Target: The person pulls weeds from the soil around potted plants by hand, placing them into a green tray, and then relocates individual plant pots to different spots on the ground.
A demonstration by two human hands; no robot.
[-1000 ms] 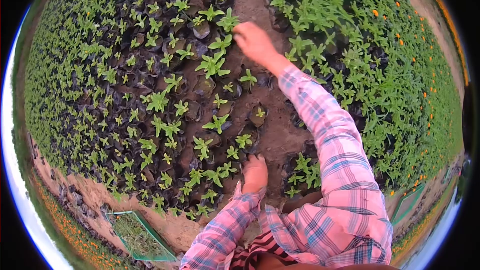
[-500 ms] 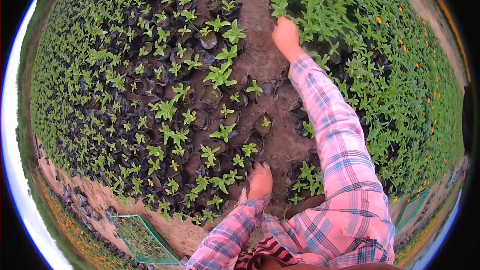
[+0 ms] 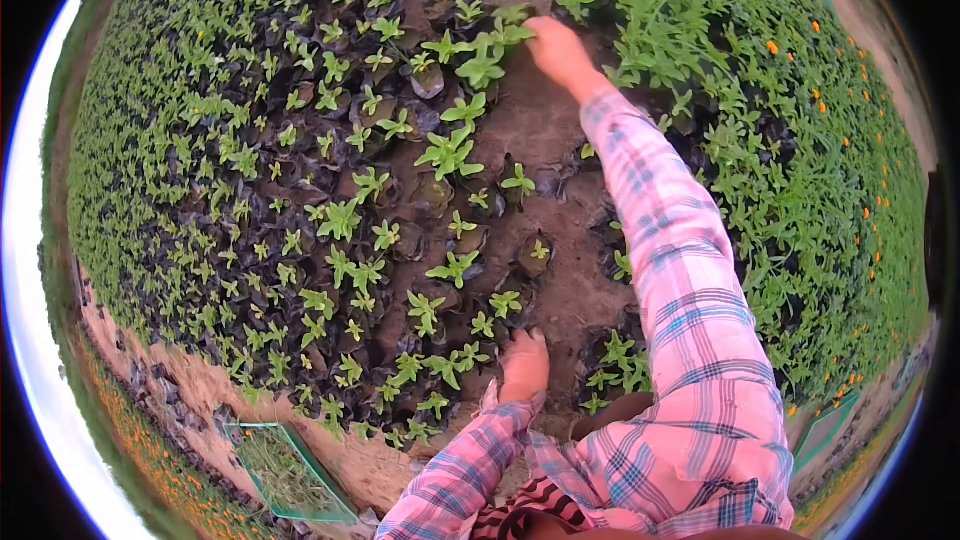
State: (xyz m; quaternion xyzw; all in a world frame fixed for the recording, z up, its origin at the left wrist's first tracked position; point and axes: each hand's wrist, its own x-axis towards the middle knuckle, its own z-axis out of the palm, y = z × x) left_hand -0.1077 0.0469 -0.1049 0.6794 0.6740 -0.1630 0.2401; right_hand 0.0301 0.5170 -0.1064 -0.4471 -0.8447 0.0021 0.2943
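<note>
My right hand (image 3: 560, 55) reaches far forward over the bare soil path (image 3: 540, 120). Its fingers are closed at a leafy green seedling (image 3: 484, 62) on the path's left side; the fingertips are small and partly hidden. Nearer my body, my left hand (image 3: 524, 365) rests low at the path's near end, beside small seedlings in black bags (image 3: 505, 304). Its fingers point forward and are slightly apart, with nothing seen in them. A small potted seedling (image 3: 540, 250) stands on the soil ahead of that hand.
Rows of bagged seedlings (image 3: 240, 160) fill the left side. Taller, denser green plants (image 3: 660, 20) stand on the right, with orange flowers (image 3: 772, 47) beyond. A green-framed tray of dry grass (image 3: 285, 470) lies at the lower left. Small plants (image 3: 617, 365) grow right of my left hand.
My right hand has moved left from the dense plants on the right, across the path, with a leafy green plant at its fingers. My left hand has stayed about where it was.
</note>
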